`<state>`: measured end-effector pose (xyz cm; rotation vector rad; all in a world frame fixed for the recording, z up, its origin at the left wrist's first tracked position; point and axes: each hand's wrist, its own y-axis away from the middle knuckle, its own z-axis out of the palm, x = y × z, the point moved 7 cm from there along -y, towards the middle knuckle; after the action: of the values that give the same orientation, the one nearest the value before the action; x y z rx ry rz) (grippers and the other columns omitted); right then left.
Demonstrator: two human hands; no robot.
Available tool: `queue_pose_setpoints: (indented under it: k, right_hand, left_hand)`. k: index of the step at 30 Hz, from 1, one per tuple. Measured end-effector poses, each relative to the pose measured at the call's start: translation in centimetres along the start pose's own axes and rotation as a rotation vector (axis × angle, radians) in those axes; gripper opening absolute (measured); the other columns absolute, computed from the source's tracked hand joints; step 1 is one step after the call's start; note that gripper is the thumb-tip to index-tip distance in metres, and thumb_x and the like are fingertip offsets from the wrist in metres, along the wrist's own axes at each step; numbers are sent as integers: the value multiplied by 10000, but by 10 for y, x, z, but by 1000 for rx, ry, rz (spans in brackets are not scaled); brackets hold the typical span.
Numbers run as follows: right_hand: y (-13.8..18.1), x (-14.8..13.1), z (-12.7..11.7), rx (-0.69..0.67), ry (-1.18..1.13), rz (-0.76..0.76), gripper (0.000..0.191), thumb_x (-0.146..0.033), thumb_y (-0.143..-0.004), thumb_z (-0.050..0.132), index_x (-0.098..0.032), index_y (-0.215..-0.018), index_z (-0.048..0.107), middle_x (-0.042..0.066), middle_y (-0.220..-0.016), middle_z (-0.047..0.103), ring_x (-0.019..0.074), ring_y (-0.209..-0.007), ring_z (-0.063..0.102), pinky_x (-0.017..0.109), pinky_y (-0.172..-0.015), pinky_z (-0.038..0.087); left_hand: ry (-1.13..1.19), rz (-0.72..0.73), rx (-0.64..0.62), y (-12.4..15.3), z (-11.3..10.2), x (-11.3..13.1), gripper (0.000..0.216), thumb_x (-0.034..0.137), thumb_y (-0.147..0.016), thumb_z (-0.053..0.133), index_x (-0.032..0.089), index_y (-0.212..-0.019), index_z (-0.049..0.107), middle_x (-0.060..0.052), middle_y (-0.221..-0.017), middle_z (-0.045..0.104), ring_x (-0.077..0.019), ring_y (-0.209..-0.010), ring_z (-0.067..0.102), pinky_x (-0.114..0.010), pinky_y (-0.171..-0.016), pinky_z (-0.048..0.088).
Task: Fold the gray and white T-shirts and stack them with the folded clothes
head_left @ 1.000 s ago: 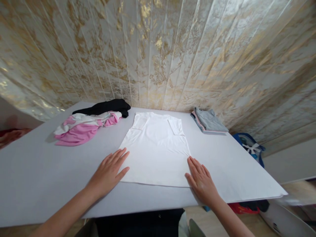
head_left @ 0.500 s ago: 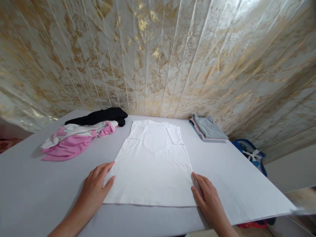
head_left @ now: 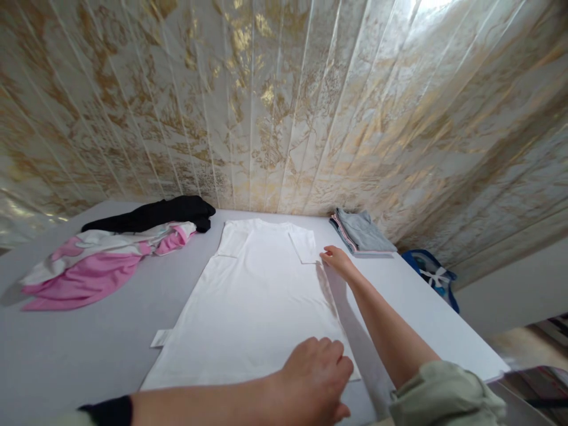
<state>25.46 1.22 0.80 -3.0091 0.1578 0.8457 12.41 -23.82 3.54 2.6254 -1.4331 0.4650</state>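
A white T-shirt [head_left: 261, 296] lies spread on the table, its neck end away from me and both short sleeves folded inward. My right hand [head_left: 337, 261] is at its right side just below the sleeve, thumb and fingertips pinched on the edge. Below that hand the side edge looks slightly raised, with a shaded strip along it. Across the bottom of the shirt reaches my left arm; my left hand [head_left: 316, 376] is closed, fingers curled, over the lower right corner. What it grips is hidden. A small white label [head_left: 160, 338] sticks out from the shirt's left side.
A loose pink and white garment [head_left: 102, 260] and a black garment [head_left: 155, 214] lie at the left of the pale table [head_left: 119, 349]. Folded clothes [head_left: 364, 232] form a stack at the back right. Beyond the right edge is a blue-trimmed bag [head_left: 430, 275].
My left hand has left the shirt's left side and crossed to its lower right corner. My right hand has slid up the right side to the sleeve. The label now shows at left.
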Motion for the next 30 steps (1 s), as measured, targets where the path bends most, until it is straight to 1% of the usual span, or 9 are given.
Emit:
queue_pose_setpoints:
  k: [2,5,11,15,18,21,24,27,30]
  right_hand:
    - [-27,-7,6,10,24,27,376,-270,-828,572,-100,-1158,641,100,-956,712,185,-841,656,243,-733,451]
    - [-54,-15,15,15,44,67,347,-301,-826,584,-94,-1093,663,104,-898,713,186,-785,655,240,-682,438]
    - [-80,-25,27,9,42,158,200,-286,-765,650,-121,-872,686,67,-661,674,176,-644,633,228,-581,413]
    - [-85,-25,25,4,10,189,141,-245,-721,677,-117,-781,681,22,-510,596,148,-539,582,214,-525,389]
    - [-86,-22,23,0,-22,195,121,-232,-714,672,-112,-728,670,-7,-442,534,125,-464,524,210,-483,368]
    - [-86,-19,23,9,-50,188,118,-227,-719,656,-109,-711,662,-19,-431,511,106,-431,487,204,-467,358]
    - [-87,-19,25,12,-64,178,131,-232,-738,637,-111,-691,654,-14,-453,523,97,-426,482,202,-472,360]
    - [-87,-23,27,-1,-53,174,142,-249,-727,661,-116,-677,648,-2,-486,552,106,-436,502,209,-482,366]
    - [-85,-33,24,3,-19,148,107,-225,-716,666,-122,-742,657,11,-556,597,118,-487,542,208,-505,369]
  left_hand:
    - [-46,-5,3,-17,15,0,481,504,-764,689,119,-1030,577,-110,-998,609,-258,-910,590,-349,-719,485]
    - [-70,-32,38,-31,33,-7,412,468,-807,625,106,-997,580,-125,-964,606,-263,-873,581,-346,-638,443]
    - [-32,-40,131,-40,45,-19,192,259,-927,471,132,-932,614,-128,-864,625,-240,-787,596,-328,-537,368]
    - [24,-54,70,-43,55,-27,168,254,-868,559,130,-975,596,-125,-906,631,-258,-826,611,-329,-585,417]
    - [97,-91,17,-43,61,-32,317,264,-761,649,118,-1029,566,-138,-957,633,-283,-869,614,-340,-638,456]
    - [166,-149,-9,-41,57,-36,352,226,-719,634,131,-1047,546,-134,-996,642,-279,-883,614,-334,-668,462]
    - [266,-208,-20,-35,40,-39,353,190,-689,599,152,-1035,541,-115,-1007,656,-245,-817,615,-308,-636,433]
    - [385,-275,9,-25,19,-46,294,212,-714,542,169,-1004,540,-102,-987,656,-218,-739,603,-291,-586,381]
    - [502,-327,64,-13,5,-54,193,220,-715,519,194,-906,527,-65,-920,634,-197,-729,573,-279,-588,350]
